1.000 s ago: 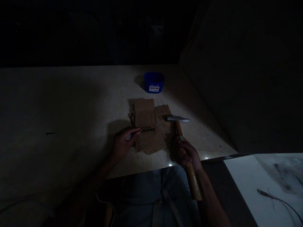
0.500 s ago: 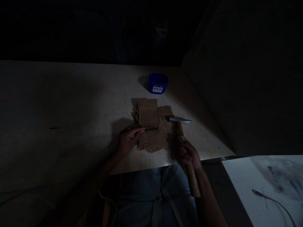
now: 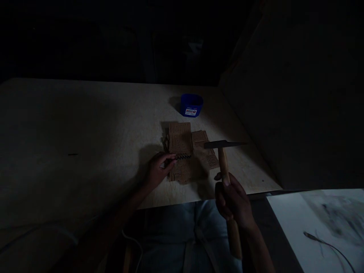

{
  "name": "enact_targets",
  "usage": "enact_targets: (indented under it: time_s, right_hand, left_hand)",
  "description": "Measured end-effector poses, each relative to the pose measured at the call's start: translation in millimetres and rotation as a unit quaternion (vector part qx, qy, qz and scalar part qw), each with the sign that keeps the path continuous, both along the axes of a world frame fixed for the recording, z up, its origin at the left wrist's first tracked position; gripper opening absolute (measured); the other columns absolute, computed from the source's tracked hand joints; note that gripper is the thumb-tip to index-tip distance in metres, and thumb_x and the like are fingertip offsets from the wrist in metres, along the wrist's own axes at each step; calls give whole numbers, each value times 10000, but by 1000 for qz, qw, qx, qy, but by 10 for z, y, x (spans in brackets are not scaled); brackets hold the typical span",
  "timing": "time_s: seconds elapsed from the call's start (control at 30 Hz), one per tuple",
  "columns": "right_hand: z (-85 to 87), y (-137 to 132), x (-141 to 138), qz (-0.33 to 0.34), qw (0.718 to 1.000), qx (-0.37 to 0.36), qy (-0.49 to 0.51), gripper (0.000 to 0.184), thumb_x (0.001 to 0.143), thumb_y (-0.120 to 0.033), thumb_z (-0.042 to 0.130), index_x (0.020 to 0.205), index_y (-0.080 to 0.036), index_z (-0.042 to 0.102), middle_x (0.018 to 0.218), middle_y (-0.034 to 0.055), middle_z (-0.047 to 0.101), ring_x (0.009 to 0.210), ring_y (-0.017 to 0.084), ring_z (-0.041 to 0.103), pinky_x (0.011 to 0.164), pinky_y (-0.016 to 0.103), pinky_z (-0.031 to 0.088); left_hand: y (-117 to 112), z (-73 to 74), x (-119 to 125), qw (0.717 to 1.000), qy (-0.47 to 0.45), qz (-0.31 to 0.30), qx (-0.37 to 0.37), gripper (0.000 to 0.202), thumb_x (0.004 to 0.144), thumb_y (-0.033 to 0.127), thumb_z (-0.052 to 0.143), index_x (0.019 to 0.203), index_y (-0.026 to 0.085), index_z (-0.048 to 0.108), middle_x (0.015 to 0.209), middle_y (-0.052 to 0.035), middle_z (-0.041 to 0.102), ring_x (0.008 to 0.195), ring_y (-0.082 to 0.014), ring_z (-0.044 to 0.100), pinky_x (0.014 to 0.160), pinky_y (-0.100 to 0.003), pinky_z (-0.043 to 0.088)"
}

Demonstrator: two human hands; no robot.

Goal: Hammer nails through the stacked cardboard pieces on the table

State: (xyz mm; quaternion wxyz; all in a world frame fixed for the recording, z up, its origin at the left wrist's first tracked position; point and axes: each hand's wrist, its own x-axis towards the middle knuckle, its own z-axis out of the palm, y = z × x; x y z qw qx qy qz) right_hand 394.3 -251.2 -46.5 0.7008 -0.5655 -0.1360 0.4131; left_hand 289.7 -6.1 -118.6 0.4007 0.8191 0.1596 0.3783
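Observation:
My left hand [image 3: 160,168] pinches the left end of a short dark twisted metal piece [image 3: 183,156]. That piece lies across a stack of brown cardboard pieces [image 3: 180,137] marked with rows of small holes. In my right hand [image 3: 233,199] is a hammer [image 3: 224,163], gripped around its wooden handle. The hammer's metal head is raised to the right of the twisted piece, apart from it, and its shadow falls on the cardboard. The light is dim, so fine detail of the twisted piece is hard to make out.
A blue plastic container [image 3: 191,106] with a label stands behind the cardboard on the pale table [image 3: 127,110]. A small dark sliver [image 3: 73,154] lies at left. To the right rises a dark panel [image 3: 298,125]; below it, a cable [image 3: 327,239] rests on a white surface.
My right hand has lifted the hammer up toward the camera, and its head now appears larger and farther right. My left hand keeps its pinch on the twisted piece. The view has shifted slightly.

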Motion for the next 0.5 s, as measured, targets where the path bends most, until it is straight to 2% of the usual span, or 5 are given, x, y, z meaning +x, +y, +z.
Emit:
enact_targets:
  time_s: [0.13, 0.23, 0.37, 0.5]
  right_hand:
    - [406, -68, -222, 56, 996, -38, -54, 336, 958, -543, 556, 1033, -216, 552, 562, -84, 472, 344, 34, 288, 315, 132, 216]
    - [567, 21, -347, 78, 986, -103, -101, 370, 943, -562, 570, 994, -196, 589, 585, -66, 459, 399, 50, 315, 336, 149, 226]
    - [605, 162, -401, 87, 976, -143, -141, 407, 950, -571, 547, 1058, -184, 609, 570, -75, 406, 423, 70, 321, 345, 170, 249]
    - [551, 173, -367, 89, 970, -152, -167, 409, 961, -576, 516, 1082, -196, 604, 559, -81, 389, 407, 78, 308, 355, 195, 254]
  left_hand:
    - [-3, 3, 6, 1000, 9, 22, -20, 111, 866, 251, 698, 969, 224, 729, 911, -32, 768, 813, -163, 723, 750, -279, 585]
    - [-3, 20, 3, 999, 17, 21, -22, 102, 864, 241, 698, 959, 230, 736, 905, -31, 758, 834, -167, 720, 754, -279, 585]
    - [-3, 45, -9, 1000, 11, 7, -24, 113, 860, 214, 700, 965, 236, 736, 930, -28, 754, 861, -168, 721, 779, -282, 589]
    - [-9, 46, -6, 999, 13, 1, -35, 111, 859, 208, 701, 962, 233, 734, 935, -35, 759, 861, -172, 722, 776, -287, 594]
